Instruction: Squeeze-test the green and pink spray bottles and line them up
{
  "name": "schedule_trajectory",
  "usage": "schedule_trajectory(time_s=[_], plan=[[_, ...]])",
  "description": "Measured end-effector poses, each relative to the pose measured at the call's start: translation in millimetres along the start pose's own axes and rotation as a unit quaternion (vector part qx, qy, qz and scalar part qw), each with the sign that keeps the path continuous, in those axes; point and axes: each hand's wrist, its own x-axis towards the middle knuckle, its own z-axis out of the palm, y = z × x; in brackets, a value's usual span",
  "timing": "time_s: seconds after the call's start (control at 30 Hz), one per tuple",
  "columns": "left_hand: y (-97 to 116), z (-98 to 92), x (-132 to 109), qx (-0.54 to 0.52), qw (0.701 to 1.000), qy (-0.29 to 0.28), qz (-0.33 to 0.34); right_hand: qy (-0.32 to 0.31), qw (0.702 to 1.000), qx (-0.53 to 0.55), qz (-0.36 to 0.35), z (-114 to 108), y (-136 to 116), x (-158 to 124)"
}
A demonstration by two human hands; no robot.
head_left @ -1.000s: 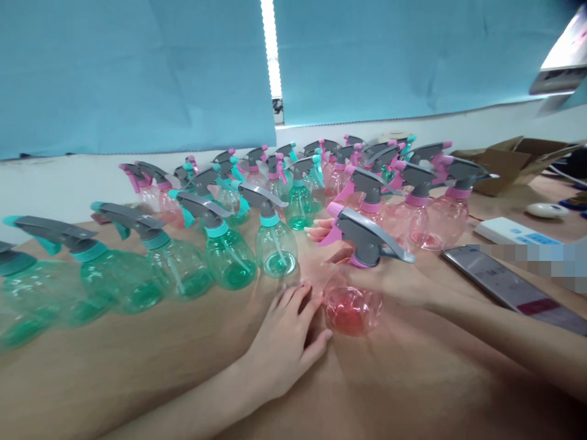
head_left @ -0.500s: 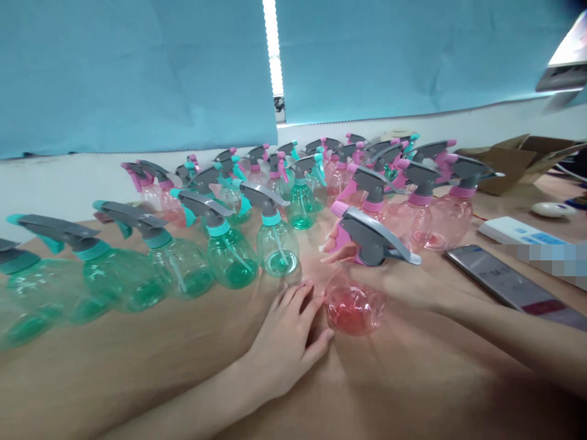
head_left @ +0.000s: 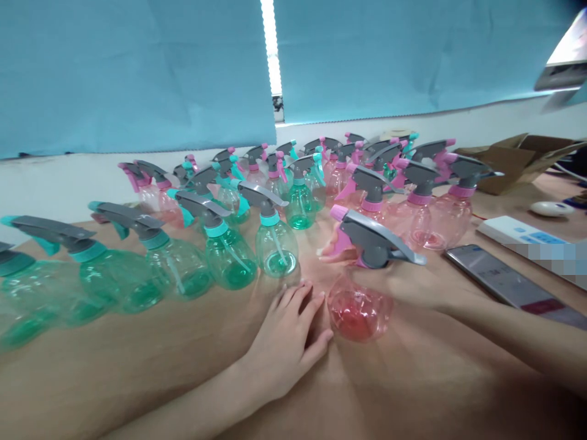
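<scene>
In the head view, a clear pink spray bottle (head_left: 360,311) with a grey and pink trigger head tilts a little on the table in front of me. My right hand (head_left: 408,287) grips it behind and below the head, with fingertips showing beside the pink trigger; the bottle hides part of that hand. Flat on the tabletop just left of it lies my left hand (head_left: 287,339), fingers apart and holding nothing. A green spray bottle (head_left: 277,247) stands beyond my left fingertips, and another green spray bottle (head_left: 232,260) is beside it.
Several green bottles line the left, including one spray bottle (head_left: 121,278). Pink and green ones crowd the back, among them a pink spray bottle (head_left: 452,214). A phone (head_left: 509,278), a white box (head_left: 527,238), a white mouse (head_left: 551,209) and an open carton (head_left: 509,165) lie right.
The pink spray bottle in my right hand has shifted slightly right and toward me, and its base has swung outward. My left hand stays where it was.
</scene>
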Motion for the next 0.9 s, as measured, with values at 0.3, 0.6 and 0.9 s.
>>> schedule_trajectory(time_s=[0.3,0.6,0.9], plan=[[-0.1,-0.3,0.0,0.003,1.000,0.001,0.004,0.003,0.994,0.091,0.060,6.2,23.7,-2.1],[-0.4,1.7,-0.2,0.006,1.000,0.006,0.003,0.008,0.999,0.022,0.038,6.9,25.9,-0.9],[-0.3,0.6,0.6,0.007,1.000,-0.001,0.002,-0.012,1.000,0.011,0.025,5.1,26.5,-0.5]])
